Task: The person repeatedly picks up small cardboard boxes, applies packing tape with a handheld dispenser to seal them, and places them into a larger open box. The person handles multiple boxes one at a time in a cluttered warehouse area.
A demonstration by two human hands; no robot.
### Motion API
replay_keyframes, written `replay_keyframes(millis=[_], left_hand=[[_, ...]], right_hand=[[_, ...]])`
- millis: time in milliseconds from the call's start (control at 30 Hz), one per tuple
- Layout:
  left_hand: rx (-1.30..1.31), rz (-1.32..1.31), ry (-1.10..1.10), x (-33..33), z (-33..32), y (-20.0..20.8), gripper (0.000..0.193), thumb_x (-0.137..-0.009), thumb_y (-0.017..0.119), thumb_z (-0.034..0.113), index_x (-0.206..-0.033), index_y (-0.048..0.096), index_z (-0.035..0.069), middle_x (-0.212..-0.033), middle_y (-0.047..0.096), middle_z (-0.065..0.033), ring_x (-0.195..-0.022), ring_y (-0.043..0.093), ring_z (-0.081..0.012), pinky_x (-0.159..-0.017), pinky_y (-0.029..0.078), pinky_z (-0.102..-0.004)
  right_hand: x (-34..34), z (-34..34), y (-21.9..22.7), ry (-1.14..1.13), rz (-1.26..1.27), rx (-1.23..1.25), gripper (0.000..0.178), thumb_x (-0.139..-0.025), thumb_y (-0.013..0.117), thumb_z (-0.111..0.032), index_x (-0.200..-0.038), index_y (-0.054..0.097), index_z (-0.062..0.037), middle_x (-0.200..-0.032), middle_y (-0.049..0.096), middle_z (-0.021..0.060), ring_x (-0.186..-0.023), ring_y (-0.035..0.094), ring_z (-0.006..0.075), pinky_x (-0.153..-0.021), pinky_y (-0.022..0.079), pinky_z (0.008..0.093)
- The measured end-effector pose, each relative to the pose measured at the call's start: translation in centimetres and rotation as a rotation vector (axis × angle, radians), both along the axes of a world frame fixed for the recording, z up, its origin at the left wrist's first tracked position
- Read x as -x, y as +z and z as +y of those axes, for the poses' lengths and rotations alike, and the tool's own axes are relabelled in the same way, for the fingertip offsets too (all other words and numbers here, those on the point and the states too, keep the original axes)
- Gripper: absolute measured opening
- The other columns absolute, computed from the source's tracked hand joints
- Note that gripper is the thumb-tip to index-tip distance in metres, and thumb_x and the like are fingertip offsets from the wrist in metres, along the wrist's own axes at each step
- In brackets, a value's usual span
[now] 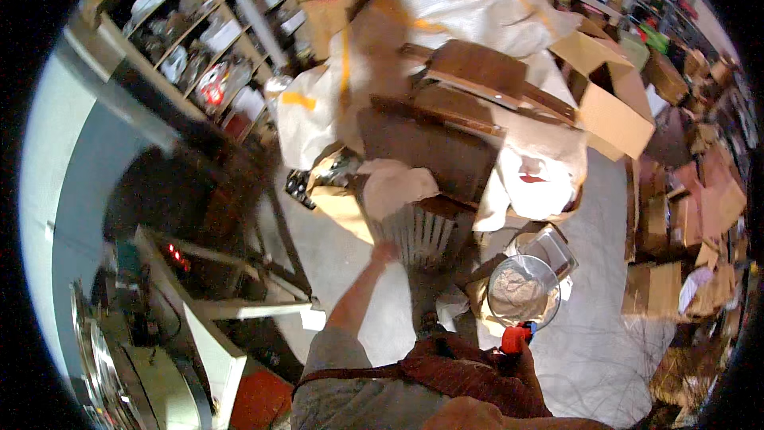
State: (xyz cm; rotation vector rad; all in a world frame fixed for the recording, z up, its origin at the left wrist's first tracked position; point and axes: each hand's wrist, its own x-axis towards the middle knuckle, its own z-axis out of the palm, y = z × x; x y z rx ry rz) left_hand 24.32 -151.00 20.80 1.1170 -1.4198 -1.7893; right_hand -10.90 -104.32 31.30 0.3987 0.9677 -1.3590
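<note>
My left hand reaches forward to the lower left edge of a grey slatted panel; its fingers blend into the shadow there. Low on the right, my right hand is closed around a red object with a blue part, whose kind I cannot make out. Just beyond it stands a round wire-rimmed basket with crumpled brown paper inside. Behind the panel lie a beige cloth-like piece and dark brown wooden furniture parts.
Large white woven sacking is spread behind the furniture. An open cardboard box stands at the right, with more cartons along that side. To the left are a white-edged bench frame and packed shelves.
</note>
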Motion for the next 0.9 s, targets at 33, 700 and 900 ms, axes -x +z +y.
replay_keyframes(millis=[33, 700, 900], left_hand=[[-0.091, -0.138, -0.141, 4.6, 4.0, -0.7, 0.044, -0.089, 0.070, 0.033, -0.119, 0.057, 0.003, -0.107, 0.062, -0.0143, -0.091, 0.060, -0.0283, -0.075, 0.050, -0.0422], [1.034, 0.482, -2.074, 34.9, 37.2, 58.5, 0.078, -0.091, 0.061, 0.062, -0.137, 0.053, 0.000, -0.142, 0.053, -0.0191, -0.132, 0.050, -0.0391, -0.113, 0.038, -0.0546], [1.266, 1.229, -2.281, 43.5, 41.1, 67.4, 0.048, -0.099, 0.054, 0.049, -0.113, 0.057, 0.003, -0.120, 0.058, -0.0184, -0.115, 0.061, -0.0405, -0.101, 0.049, -0.0554]], right_hand=[[0.3, 1.1, 0.4, 0.004, 0.014, -0.061, 0.072, -0.085, 0.070, -0.065, -0.120, 0.056, -0.0033, -0.102, 0.065, 0.0171, -0.090, 0.064, 0.0376, -0.082, 0.053, 0.0491], [8.0, 35.4, -4.3, -0.405, 0.477, -0.199, 0.067, -0.095, 0.056, -0.062, -0.122, 0.062, -0.0014, -0.102, 0.070, 0.0121, -0.073, 0.069, 0.0271, -0.063, 0.056, 0.0407], [16.8, 35.6, -3.6, -0.460, 0.466, -0.230, 0.069, -0.090, 0.060, -0.067, -0.116, 0.057, -0.0034, -0.094, 0.069, 0.0196, -0.062, 0.069, 0.0332, -0.062, 0.060, 0.0462]])
